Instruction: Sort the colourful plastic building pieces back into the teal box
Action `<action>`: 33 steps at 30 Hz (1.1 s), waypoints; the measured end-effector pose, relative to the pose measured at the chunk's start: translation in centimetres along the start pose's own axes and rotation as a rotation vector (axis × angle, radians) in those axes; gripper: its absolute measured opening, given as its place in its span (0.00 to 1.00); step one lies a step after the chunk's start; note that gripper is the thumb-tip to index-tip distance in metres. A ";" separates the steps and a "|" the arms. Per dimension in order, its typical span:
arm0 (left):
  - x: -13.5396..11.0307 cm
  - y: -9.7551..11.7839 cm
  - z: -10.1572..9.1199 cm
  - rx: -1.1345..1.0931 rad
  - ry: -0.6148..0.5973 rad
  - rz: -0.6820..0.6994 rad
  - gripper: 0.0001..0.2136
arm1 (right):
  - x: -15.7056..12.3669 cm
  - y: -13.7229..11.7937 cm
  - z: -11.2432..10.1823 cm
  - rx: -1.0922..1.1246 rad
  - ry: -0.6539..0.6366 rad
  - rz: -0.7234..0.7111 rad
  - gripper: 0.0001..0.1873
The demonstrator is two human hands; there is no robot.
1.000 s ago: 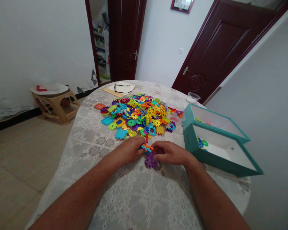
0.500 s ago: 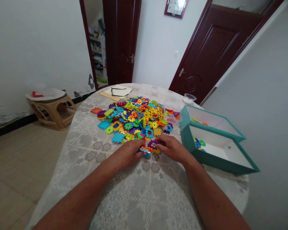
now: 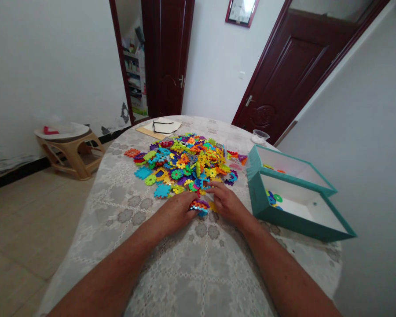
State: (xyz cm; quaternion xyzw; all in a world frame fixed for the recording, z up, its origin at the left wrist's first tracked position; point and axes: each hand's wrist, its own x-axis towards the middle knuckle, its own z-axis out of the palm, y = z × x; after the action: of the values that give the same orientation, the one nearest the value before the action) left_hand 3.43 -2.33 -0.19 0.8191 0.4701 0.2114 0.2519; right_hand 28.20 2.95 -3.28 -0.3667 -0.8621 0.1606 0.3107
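My left hand [image 3: 181,208] is closed round the left side of a small stack of toothed plastic building pieces [image 3: 199,204], with purple, orange and blue edges showing. My right hand [image 3: 227,201] has its fingers stretched forward and apart at the near edge of a pile of colourful interlocking pieces [image 3: 185,160]. Its fingertips reach a blue square frame piece [image 3: 203,182]; whether they touch it is hard to make out. Between the hands, a yellow piece [image 3: 213,207] lies on the cloth, partly covered by the right hand.
A teal box [image 3: 303,222] with a few pieces inside stands at the right, its teal lid [image 3: 297,157] behind it. Glasses [image 3: 164,127] lie on paper at the far edge. A clear plastic bowl [image 3: 260,134] sits at the back right. A patterned tablecloth [image 3: 198,273] covers the round table.
The purple piece that was in my right hand now lies on the stack in my left hand. My right hand has moved forward and slightly left to the pile's edge.
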 end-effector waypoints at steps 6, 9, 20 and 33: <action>0.0 0.0 -0.2 0.018 -0.020 -0.037 0.07 | 0.3 -0.3 0.9 -0.206 -0.137 0.075 0.18; 0.0 0.0 -0.2 0.016 -0.027 -0.039 0.07 | 0.4 -0.4 0.8 -0.197 -0.118 0.072 0.13; 0.0 0.0 0.1 0.034 -0.019 -0.019 0.07 | 0.5 0.2 1.1 -0.191 -0.029 0.084 0.15; -0.1 0.6 -0.7 0.060 -0.053 -0.004 0.04 | 0.7 0.3 2.3 -0.328 0.000 0.228 0.13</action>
State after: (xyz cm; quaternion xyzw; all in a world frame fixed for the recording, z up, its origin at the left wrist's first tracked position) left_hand 3.32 -2.55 0.74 0.8307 0.4711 0.1749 0.2398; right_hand 26.53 3.58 -4.89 -0.5075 -0.8297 0.0521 0.2265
